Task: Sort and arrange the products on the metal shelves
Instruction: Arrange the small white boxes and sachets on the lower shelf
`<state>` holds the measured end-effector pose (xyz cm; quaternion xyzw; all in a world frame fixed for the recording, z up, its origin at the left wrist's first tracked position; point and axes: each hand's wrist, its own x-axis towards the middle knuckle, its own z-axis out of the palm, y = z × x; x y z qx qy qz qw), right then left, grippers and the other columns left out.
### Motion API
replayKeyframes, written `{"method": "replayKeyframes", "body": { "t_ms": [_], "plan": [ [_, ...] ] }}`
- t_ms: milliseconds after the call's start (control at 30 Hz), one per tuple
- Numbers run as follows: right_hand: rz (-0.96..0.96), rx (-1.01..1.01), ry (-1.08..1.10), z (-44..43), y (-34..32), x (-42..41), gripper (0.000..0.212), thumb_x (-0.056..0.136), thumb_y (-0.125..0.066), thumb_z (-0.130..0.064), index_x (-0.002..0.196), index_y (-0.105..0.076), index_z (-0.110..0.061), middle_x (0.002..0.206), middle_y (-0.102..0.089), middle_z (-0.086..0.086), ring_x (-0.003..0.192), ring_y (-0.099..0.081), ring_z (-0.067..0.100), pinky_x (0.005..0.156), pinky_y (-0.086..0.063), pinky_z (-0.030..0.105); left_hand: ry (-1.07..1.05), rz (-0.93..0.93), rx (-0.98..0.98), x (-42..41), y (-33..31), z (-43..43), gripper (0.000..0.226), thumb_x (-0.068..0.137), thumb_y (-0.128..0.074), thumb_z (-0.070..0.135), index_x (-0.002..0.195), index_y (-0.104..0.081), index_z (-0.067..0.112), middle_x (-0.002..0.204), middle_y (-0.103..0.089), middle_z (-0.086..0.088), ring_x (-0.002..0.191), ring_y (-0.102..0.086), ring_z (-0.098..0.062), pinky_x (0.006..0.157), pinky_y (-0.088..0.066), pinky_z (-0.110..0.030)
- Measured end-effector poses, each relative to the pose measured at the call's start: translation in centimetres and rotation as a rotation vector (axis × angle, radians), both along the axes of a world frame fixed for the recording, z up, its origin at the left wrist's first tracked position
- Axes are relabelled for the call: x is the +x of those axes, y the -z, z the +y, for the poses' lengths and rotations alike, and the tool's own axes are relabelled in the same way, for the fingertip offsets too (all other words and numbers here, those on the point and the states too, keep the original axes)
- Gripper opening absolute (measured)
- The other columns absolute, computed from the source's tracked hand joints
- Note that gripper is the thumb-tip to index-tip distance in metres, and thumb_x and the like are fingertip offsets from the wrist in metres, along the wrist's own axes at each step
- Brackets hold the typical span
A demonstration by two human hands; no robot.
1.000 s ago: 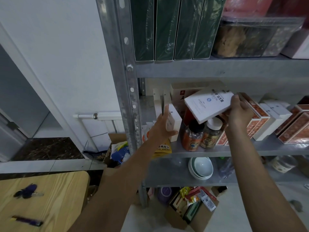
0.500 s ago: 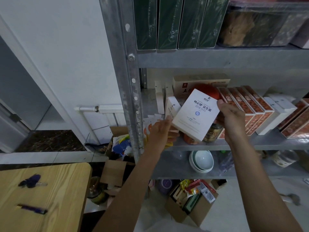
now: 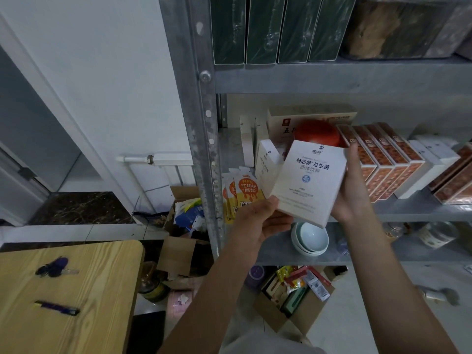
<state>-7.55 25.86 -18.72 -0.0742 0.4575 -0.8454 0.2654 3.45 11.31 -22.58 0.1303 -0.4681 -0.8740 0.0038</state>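
At the far left a wooden surface [image 3: 107,290] carries a bunch of keys [image 3: 55,268]. Right of it rises the grey upright of the metal shelves [image 3: 201,123], with orange drink pouches [image 3: 246,190] standing at the left end of the middle shelf.

The left hand [image 3: 258,221] grasps the lower left corner of a white box [image 3: 309,180], thumb on the front face and the fingers hidden beneath. The box is flat and rectangular, its front printed with dark blue Chinese characters and a small round blue logo. It is held tilted, its top leaning right, in the air just in front of the middle shelf. The right hand [image 3: 352,185] clasps its right edge, one fingertip at the top right corner.

Further right, a row of orange-patterned boxes [image 3: 383,162] lies slanted on the same shelf.
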Motion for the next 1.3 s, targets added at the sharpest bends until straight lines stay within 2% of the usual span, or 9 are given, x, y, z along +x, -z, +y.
{"method": "replayKeyframes", "body": {
  "t_ms": [100,200,333,400,467,667,867,1067,1300],
  "plan": [
    [-0.016,-0.087,-0.039,-0.2,0.2,0.5,0.107,0.051,-0.079,-0.073,0.139,-0.051,-0.019,0.121,-0.066,0.008,0.108,-0.065,0.027,0.092,-0.052,0.042,0.028,0.0,0.026,0.4,0.1,0.4,0.022,0.089,-0.058,0.022,0.098,-0.068,0.005,0.084,-0.075,-0.009,0.073,-0.072,-0.019,0.066,-0.06,-0.027],
    [-0.003,-0.103,0.033,-0.7,0.5,1.1,0.09,0.049,-0.08,-0.07,0.122,-0.063,-0.02,0.115,-0.069,0.006,0.103,-0.066,0.023,0.089,-0.053,0.04,-0.022,-0.053,-0.293,0.8,0.0,1.3,0.027,0.099,-0.05,0.029,0.113,-0.063,0.011,0.105,-0.072,-0.005,0.101,-0.069,-0.02,0.083,-0.056,-0.024],
    [-0.023,-0.035,0.164,-1.4,1.2,2.3,0.065,0.085,-0.046,-0.068,0.126,-0.061,-0.02,0.117,-0.069,0.008,0.112,-0.064,0.027,0.083,-0.056,0.04,-0.024,0.176,-0.519,1.7,-0.4,2.7,0.073,0.074,-0.06,0.066,0.136,-0.038,0.036,0.135,-0.044,0.004,0.118,-0.051,-0.003,0.085,-0.05,-0.012],
    [-0.044,-0.034,0.196,-1.4,1.4,2.9,0.057,0.089,-0.041,-0.067,0.111,-0.073,-0.024,0.109,-0.073,0.008,0.104,-0.069,0.026,0.075,-0.059,0.037,-0.021,0.204,-0.625,2.0,0.0,3.3,0.092,0.071,-0.073,0.058,0.146,-0.028,0.032,0.145,-0.028,0.003,0.131,-0.037,-0.008,0.089,-0.046,-0.007],
    [-0.056,-0.025,0.198,-1.4,1.2,3.4,0.056,0.088,-0.045,-0.067,0.116,-0.068,-0.024,0.103,-0.075,0.008,0.099,-0.071,0.025,0.072,-0.059,0.036,-0.081,0.227,-0.604,2.2,0.0,3.5,0.081,0.076,-0.082,0.035,0.142,-0.037,0.026,0.143,-0.031,0.001,0.129,-0.038,-0.009,0.085,-0.047,-0.007],
    [0.084,0.014,0.08,0.5,1.2,3.4,0.04,0.097,-0.049,-0.037,0.13,-0.055,-0.017,0.119,-0.063,0.012,0.115,-0.06,0.03,0.089,-0.057,0.044,-0.084,0.099,-0.182,1.9,-0.3,2.5,0.051,0.066,-0.07,0.046,0.113,-0.06,0.031,0.108,-0.068,0.007,0.099,-0.068,-0.008,0.074,-0.057,-0.025],
    [0.11,0.167,0.106,1.8,1.6,3.0,0.047,0.087,-0.056,-0.014,0.134,-0.054,-0.007,0.106,-0.072,0.006,0.099,-0.068,0.021,0.08,-0.06,0.036,0.099,-0.015,0.345,2.5,-0.1,2.0,0.069,0.082,-0.058,0.056,0.14,-0.045,0.021,0.136,-0.057,-0.015,0.12,-0.058,-0.032,0.092,-0.054,-0.044],
    [0.071,0.198,0.261,2.2,1.7,2.9,0.03,0.081,-0.064,-0.011,0.11,-0.065,-0.007,0.097,-0.076,0.005,0.088,-0.073,0.018,0.065,-0.058,0.027,-0.048,-0.065,0.01,2.4,0.1,1.8,0.058,0.082,-0.051,0.051,0.127,-0.055,0.015,0.126,-0.065,-0.008,0.113,-0.064,-0.023,0.1,-0.05,-0.047],
    [0.061,0.234,0.377,2.6,1.1,2.5,0.015,0.086,-0.065,-0.004,0.098,-0.067,-0.012,0.092,-0.077,0.004,0.083,-0.074,0.016,0.061,-0.057,0.024,-0.161,0.06,-0.109,1.2,0.3,1.0,0.021,0.092,-0.056,0.021,0.104,-0.064,0.005,0.103,-0.075,-0.009,0.1,-0.071,-0.025,0.082,-0.059,-0.034]
  ]
}}
